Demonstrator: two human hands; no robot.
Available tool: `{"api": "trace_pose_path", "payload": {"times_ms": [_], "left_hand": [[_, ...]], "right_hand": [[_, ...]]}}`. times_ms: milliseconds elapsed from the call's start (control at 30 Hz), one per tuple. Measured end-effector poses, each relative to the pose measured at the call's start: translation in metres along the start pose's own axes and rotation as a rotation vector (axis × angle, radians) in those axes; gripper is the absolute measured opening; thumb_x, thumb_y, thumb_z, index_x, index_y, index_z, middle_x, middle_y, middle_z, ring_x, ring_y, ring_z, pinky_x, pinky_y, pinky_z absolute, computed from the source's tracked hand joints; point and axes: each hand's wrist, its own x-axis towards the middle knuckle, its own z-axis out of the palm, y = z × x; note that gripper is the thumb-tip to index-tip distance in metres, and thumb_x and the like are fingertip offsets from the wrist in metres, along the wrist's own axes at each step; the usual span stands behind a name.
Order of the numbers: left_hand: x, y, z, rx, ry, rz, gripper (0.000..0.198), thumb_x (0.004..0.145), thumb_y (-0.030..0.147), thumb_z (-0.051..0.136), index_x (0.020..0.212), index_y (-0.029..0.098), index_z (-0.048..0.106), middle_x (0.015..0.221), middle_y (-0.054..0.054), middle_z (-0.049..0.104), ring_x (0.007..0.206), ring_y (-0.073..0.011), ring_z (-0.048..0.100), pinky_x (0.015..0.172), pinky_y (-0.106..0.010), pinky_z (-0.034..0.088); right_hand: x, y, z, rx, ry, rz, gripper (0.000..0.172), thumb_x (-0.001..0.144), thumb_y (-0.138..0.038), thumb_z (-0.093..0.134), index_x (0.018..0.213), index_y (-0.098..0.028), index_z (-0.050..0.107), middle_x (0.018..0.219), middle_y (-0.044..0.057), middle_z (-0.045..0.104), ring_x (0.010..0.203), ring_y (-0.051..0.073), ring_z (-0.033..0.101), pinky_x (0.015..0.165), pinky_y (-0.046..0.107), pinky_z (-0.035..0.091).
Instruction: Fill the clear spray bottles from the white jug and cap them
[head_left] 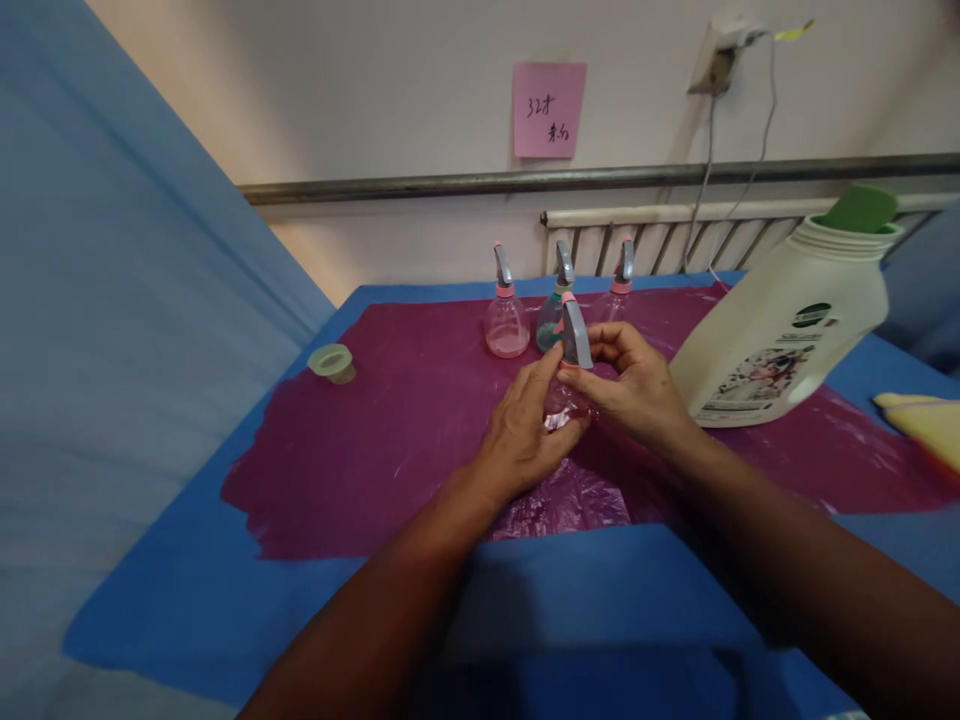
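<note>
Head view, looking down over the table (187, 600): both hands are closed on one small spray bottle (564, 398), held just above the purple plastic sheet (375, 430) near the middle. The left hand (525, 430) wraps its fingers round the clear body. The right hand (637, 390) grips at the neck, fingertips just under the grey trigger head with its pink collar. Behind them, three more spray bottles (506, 320) stand upright in a row near the far edge. A large white jug (780, 330) with a green lid sits just right of the right hand. A pale green cap (332, 362) lies well apart to the left, and a yellow cloth (922, 425) lies at the far right.
</note>
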Motion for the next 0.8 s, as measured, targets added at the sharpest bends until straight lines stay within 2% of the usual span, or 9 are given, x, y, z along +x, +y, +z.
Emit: {"api": "trace_pose_path", "payload": {"times_ms": [167,233,333,433,600,800], "left_hand": [[-0.001,-0.001,0.000,0.039,-0.003,0.041,0.101,0.104,0.029,0.082,0.186,0.036,0.023,0.170,-0.014,0.063,0.155,-0.0356,0.066,0.130,-0.062,0.058],[-0.001,0.000,-0.001,0.052,-0.016,0.043,0.101,0.104,0.030,0.082,0.186,0.036,0.023,0.171,-0.015,0.062,0.156,-0.0365,0.065,0.130,-0.063,0.057],[-0.001,0.000,-0.002,0.062,-0.024,0.024,0.099,0.104,0.030,0.082,0.186,0.036,0.025,0.174,-0.015,0.059,0.160,-0.0377,0.062,0.131,-0.064,0.056],[-0.002,0.001,-0.002,0.059,-0.019,0.022,0.095,0.106,0.032,0.080,0.185,0.036,0.027,0.176,-0.015,0.058,0.162,-0.0380,0.061,0.132,-0.065,0.055],[-0.002,0.003,-0.001,0.058,-0.006,0.032,0.091,0.106,0.031,0.080,0.183,0.032,0.032,0.175,-0.016,0.059,0.161,-0.0365,0.062,0.133,-0.061,0.055],[-0.001,0.006,-0.002,0.091,-0.029,0.010,0.089,0.105,0.029,0.082,0.180,0.032,0.035,0.171,-0.015,0.062,0.158,-0.0361,0.064,0.131,-0.058,0.057]], "right_hand": [[-0.002,0.004,0.003,0.005,0.020,-0.018,0.048,0.087,-0.053,0.101,0.116,-0.029,0.072,0.115,0.004,0.083,0.107,0.025,0.077,0.107,0.050,0.064],[-0.002,0.005,0.003,0.046,0.014,-0.005,0.050,0.087,-0.053,0.102,0.120,-0.029,0.071,0.120,0.005,0.084,0.111,0.026,0.079,0.110,0.051,0.064],[-0.003,0.005,0.001,0.087,-0.044,0.004,0.056,0.092,-0.051,0.099,0.136,-0.031,0.070,0.134,0.007,0.085,0.126,0.029,0.080,0.119,0.054,0.062],[-0.002,0.003,-0.003,0.058,-0.107,-0.033,0.050,0.099,-0.048,0.092,0.142,-0.033,0.072,0.143,0.007,0.083,0.135,0.030,0.077,0.125,0.055,0.058],[0.002,-0.006,-0.016,-0.107,-0.179,-0.108,0.038,0.106,-0.046,0.083,0.141,-0.032,0.078,0.141,0.006,0.083,0.134,0.030,0.076,0.122,0.052,0.059],[0.010,-0.013,-0.031,-0.137,-0.340,-0.107,0.044,0.109,-0.049,0.078,0.151,-0.034,0.076,0.146,0.005,0.081,0.137,0.032,0.074,0.123,0.054,0.058]]}}
